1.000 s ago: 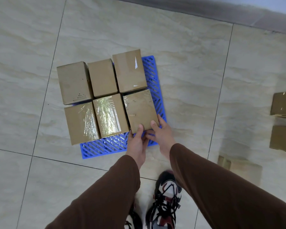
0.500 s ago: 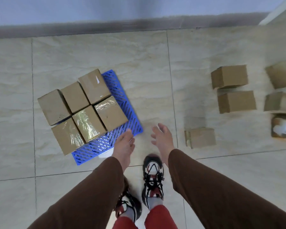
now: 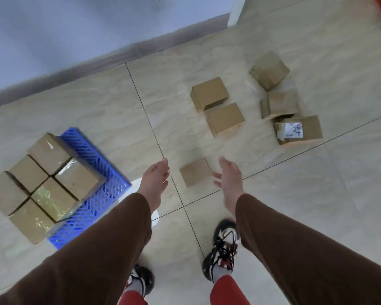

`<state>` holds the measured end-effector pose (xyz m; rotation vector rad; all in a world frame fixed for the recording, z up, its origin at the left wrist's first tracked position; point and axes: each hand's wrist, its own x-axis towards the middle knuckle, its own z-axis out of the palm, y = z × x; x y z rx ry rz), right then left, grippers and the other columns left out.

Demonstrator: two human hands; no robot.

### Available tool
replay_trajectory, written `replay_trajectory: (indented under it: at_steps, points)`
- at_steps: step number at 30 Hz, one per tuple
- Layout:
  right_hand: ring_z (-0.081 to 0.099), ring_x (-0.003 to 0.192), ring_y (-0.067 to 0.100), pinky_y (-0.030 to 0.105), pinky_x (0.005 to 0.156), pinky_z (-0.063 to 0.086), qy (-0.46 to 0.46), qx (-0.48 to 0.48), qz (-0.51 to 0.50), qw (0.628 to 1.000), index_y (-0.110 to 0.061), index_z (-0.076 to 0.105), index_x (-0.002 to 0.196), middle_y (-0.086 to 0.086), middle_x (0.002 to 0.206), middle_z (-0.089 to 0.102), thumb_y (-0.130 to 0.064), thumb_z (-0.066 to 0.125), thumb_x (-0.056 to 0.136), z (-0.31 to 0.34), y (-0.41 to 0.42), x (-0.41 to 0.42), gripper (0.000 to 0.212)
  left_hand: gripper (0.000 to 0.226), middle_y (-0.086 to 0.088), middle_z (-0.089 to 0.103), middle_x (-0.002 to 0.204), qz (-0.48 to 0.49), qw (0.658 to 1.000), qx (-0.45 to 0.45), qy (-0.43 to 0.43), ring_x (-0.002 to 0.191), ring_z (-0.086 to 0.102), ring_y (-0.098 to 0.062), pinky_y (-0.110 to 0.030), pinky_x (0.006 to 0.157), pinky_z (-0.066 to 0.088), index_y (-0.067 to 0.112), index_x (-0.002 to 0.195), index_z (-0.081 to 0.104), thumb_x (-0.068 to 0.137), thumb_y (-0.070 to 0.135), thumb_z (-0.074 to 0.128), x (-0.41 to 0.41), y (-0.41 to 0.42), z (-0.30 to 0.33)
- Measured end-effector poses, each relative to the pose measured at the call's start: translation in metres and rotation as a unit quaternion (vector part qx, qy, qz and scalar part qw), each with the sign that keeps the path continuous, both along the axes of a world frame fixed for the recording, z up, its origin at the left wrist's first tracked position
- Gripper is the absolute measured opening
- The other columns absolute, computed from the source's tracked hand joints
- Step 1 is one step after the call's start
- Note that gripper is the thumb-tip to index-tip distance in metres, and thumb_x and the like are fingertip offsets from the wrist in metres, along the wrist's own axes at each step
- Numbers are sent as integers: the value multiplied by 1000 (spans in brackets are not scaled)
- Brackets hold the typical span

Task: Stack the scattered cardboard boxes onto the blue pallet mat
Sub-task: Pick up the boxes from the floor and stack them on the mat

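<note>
Both hands, left (image 3: 155,180) and right (image 3: 229,181), hang open and empty, flanking a small brown cardboard box (image 3: 195,171) on the tiled floor (image 3: 110,111). Six boxes (image 3: 51,183) cover the blue slatted pallet mat (image 3: 97,172), whose long axis runs diagonally.

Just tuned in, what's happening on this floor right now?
A person in brown sleeves is collecting brown cardboard boxes onto a blue plastic lattice pallet mat, where six boxes already sit in two rows. Both hands are empty and open: the left hand and right hand reach either side of a small cardboard box on the tiled floor, not touching it. Five more loose boxes lie farther off, including one with a white shipping label.
</note>
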<state>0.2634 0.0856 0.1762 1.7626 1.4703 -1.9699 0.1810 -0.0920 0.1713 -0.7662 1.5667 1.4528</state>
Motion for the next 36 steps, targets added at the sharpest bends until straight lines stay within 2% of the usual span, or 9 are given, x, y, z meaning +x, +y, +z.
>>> replay_trajectory:
  at_steps: [4, 12, 15, 18, 21, 25, 29, 33, 36]
  points:
    - [66, 98, 18, 37, 81, 52, 2, -7, 22, 1000, -27, 57, 99, -7, 111, 60, -44, 52, 103, 5, 60, 0, 18, 22, -4, 63, 129, -9, 1000, 16, -15, 124, 58, -17, -38, 113, 41, 25, 107, 61, 97, 45, 61, 17, 67, 3]
    - [63, 100, 20, 37, 83, 52, -9, -19, 47, 999, -23, 58, 95, 1, 110, 60, -43, 51, 103, -13, 124, -61, 23, 43, -4, 58, 136, -7, 999, 29, -27, 131, 53, -19, -41, 118, 36, 17, 133, 51, 100, 45, 56, -18, 127, -14]
    - [62, 103, 21, 36, 83, 52, -16, -54, 80, 995, -18, 59, 105, 3, 118, 59, -36, 51, 105, -24, 149, -93, 20, 53, -5, 58, 137, -32, 999, 18, -31, 131, 53, -22, -42, 117, 38, 11, 142, 48, 101, 44, 54, -50, 132, -29]
    - [60, 104, 21, 35, 83, 52, -36, -73, 125, 989, -14, 54, 125, 5, 122, 58, -30, 52, 105, -39, 182, -124, 25, 35, -4, 60, 132, -61, 998, -15, -20, 126, 55, -21, -39, 114, 40, 16, 131, 53, 103, 37, 54, -89, 138, -47]
    - [57, 98, 19, 34, 85, 48, -46, 3, 176, 983, -13, 55, 136, 10, 123, 60, -26, 51, 105, -62, 218, -161, 34, 23, 0, 62, 126, -87, 994, -62, 8, 118, 56, -18, -37, 109, 41, 22, 123, 54, 103, 33, 52, -136, 143, -72]
    - [41, 144, 23, 38, 117, 34, -56, 125, 276, 951, -23, 33, 158, 1, 162, 38, -32, 47, 105, -103, 260, -205, 56, 53, -2, 44, 155, -124, 976, -157, 87, 142, 43, -23, -39, 118, 33, 23, 152, 39, 103, 38, 49, -185, 167, -114]
    - [17, 157, 23, 38, 126, 16, -79, 238, 390, 886, -24, 10, 164, -1, 172, 11, -35, 36, 107, -150, 287, -244, 64, 66, 1, 20, 168, -117, 949, -228, 182, 154, 22, -21, -41, 125, 21, 24, 162, 15, 104, 42, 42, -216, 205, -160]
    - [1, 159, 19, 36, 127, 4, -54, 246, 436, 864, -23, -2, 164, -3, 173, -3, -38, 28, 109, -205, 294, -281, 65, 69, -1, 4, 171, -107, 931, -265, 228, 157, 3, -17, -36, 127, 5, 20, 163, 5, 106, 40, 38, -235, 245, -217]
    - [5, 159, 22, 39, 128, 6, -42, 213, 436, 873, -25, -2, 164, -2, 173, 2, -44, 27, 108, -240, 288, -300, 66, 69, 0, 5, 171, -75, 945, -234, 217, 157, 6, -17, -37, 127, 9, 23, 162, 3, 106, 43, 37, -243, 275, -249]
